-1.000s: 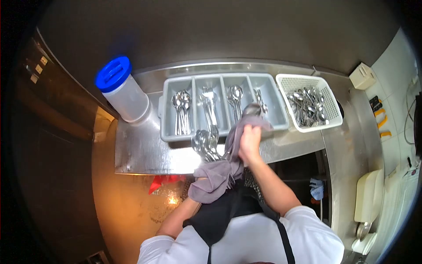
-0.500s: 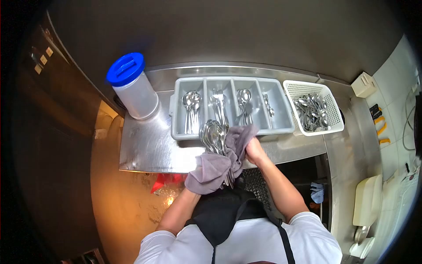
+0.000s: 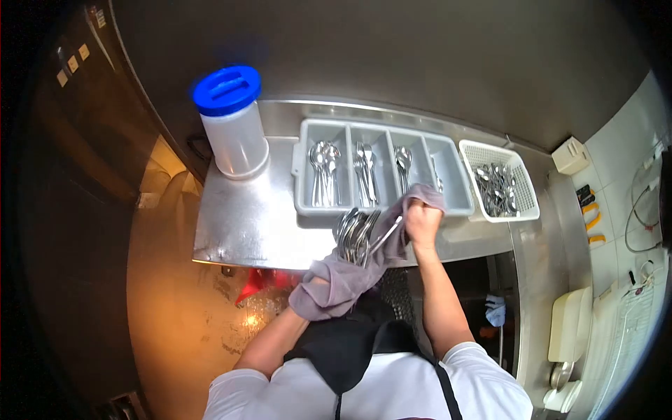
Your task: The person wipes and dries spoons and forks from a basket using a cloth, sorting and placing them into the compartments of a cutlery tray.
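Note:
My left hand (image 3: 318, 283), mostly under a greyish-purple cloth (image 3: 334, 288), is closed round a bunch of spoons (image 3: 354, 236) with their bowls pointing up. My right hand (image 3: 423, 225) is closed on the cloth's other end, in front of the grey cutlery tray (image 3: 458, 190). A single piece of cutlery (image 3: 387, 234) slants out of that cloth end toward the bunch; its head is hidden. Spoons (image 3: 325, 171) lie in the tray's leftmost compartment, forks (image 3: 365, 171) in the second, and more spoons (image 3: 403, 164) in the third. The rightmost holds a few pieces, partly hidden.
A white perforated basket (image 3: 523, 168) of mixed cutlery stands right of the tray. On the left is a clear container with a blue lid (image 3: 227, 91). All rest on a steel counter (image 3: 231, 224). A red object (image 3: 262, 283) is below its front edge.
My right hand has moved up and right with its cloth end, pulling away from the bunch. A single piece of cutlery now shows between them. The camera view has shifted slightly.

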A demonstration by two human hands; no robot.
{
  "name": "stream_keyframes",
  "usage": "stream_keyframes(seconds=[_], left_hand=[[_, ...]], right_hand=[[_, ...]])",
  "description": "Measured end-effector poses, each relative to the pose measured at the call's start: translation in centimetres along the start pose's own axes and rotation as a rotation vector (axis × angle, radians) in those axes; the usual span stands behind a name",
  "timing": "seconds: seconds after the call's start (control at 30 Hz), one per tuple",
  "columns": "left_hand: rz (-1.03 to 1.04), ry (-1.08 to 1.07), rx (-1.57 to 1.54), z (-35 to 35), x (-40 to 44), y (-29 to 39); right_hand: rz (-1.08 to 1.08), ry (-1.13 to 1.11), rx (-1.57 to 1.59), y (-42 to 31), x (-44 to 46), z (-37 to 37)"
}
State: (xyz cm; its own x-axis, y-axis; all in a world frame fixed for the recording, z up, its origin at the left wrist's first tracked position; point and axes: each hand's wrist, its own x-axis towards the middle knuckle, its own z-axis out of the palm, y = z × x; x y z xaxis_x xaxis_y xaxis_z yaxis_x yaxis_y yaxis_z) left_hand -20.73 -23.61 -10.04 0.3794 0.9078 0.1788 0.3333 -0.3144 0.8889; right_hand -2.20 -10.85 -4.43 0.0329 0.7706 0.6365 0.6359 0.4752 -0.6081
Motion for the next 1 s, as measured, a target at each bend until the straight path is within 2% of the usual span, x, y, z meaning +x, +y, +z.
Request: stream_keyframes(seconds=[0.07, 0.1, 0.17, 0.23, 0.27, 0.33, 0.37, 0.43, 0.53, 0.57, 0.67, 0.73, 0.77, 0.8, 0.87, 0.93, 0.97, 1.0], left_hand=[[-0.006, 0.030, -0.039, -0.2, -0.8, -0.2], [-0.009, 0.037, -0.039, -0.4, -0.8, -0.3], [-0.016, 0.046, -0.032, -0.6, -0.8, -0.3], [-0.020, 0.051, -0.022, -0.5, -1.0, -0.5], [-0.019, 0.058, -0.029, -0.4, -1.2, -0.5], [-0.019, 0.083, -0.048, 0.2, -2.0, -0.4], [-0.019, 0.088, -0.057, 0.4, -2.2, -0.2], [-0.018, 0.088, -0.052, 0.9, -2.2, 0.0], [-0.008, 0.098, -0.033, 1.5, -1.8, 0.4], [-0.007, 0.101, -0.031, 1.4, -1.6, 0.6], [-0.010, 0.108, -0.008, 0.4, -1.1, 0.8], [-0.024, 0.095, 0.018, -0.6, -1.0, 1.1], [-0.034, 0.081, 0.040, -1.0, -1.1, 1.3], [-0.039, 0.055, 0.073, -1.3, -1.2, 1.6], [-0.054, 0.008, 0.157, -1.3, -1.4, 2.1], [-0.064, -0.012, 0.188, -0.5, -1.5, 2.2], [-0.044, 0.058, 0.073, 0.4, -1.7, 1.6], [-0.024, 0.130, -0.042, 0.9, -1.8, 1.5]], right_hand=[[0.179, -0.017, 0.237, 0.0, 1.4, -0.7], [0.388, -0.083, 0.477, -1.1, 1.6, -1.2], [0.215, -0.188, 0.442, -0.1, 0.5, 0.3], [0.329, -0.407, 0.482, 0.3, -0.8, 0.9], [0.358, -0.368, 0.533, -1.8, -0.9, 1.2], [-0.007, -0.302, 0.384, 0.1, -0.6, 2.4], [-0.022, -0.238, 0.311, 0.5, -0.5, 2.6], [-0.035, -0.110, 0.154, -0.4, 0.1, 2.3], [0.352, -0.122, 0.227, -0.3, -0.2, 3.0], [0.304, 0.008, 0.198, 1.5, -1.2, 4.9], [0.255, 0.027, 0.111, 0.7, -1.7, 4.4], [0.060, -0.039, 0.313, 2.4, 0.2, 3.3], [0.091, -0.077, 0.336, 3.0, 1.0, 2.7], [0.232, -0.118, 0.467, 1.1, 1.7, 1.5], [0.273, -0.258, 0.539, 1.5, 2.2, 1.0], [0.262, -0.242, 0.458, -0.4, 1.5, 1.0], [0.155, -0.188, 0.499, 0.9, 0.8, 2.2], [0.191, -0.200, 0.523, 0.5, 0.7, 2.2]])
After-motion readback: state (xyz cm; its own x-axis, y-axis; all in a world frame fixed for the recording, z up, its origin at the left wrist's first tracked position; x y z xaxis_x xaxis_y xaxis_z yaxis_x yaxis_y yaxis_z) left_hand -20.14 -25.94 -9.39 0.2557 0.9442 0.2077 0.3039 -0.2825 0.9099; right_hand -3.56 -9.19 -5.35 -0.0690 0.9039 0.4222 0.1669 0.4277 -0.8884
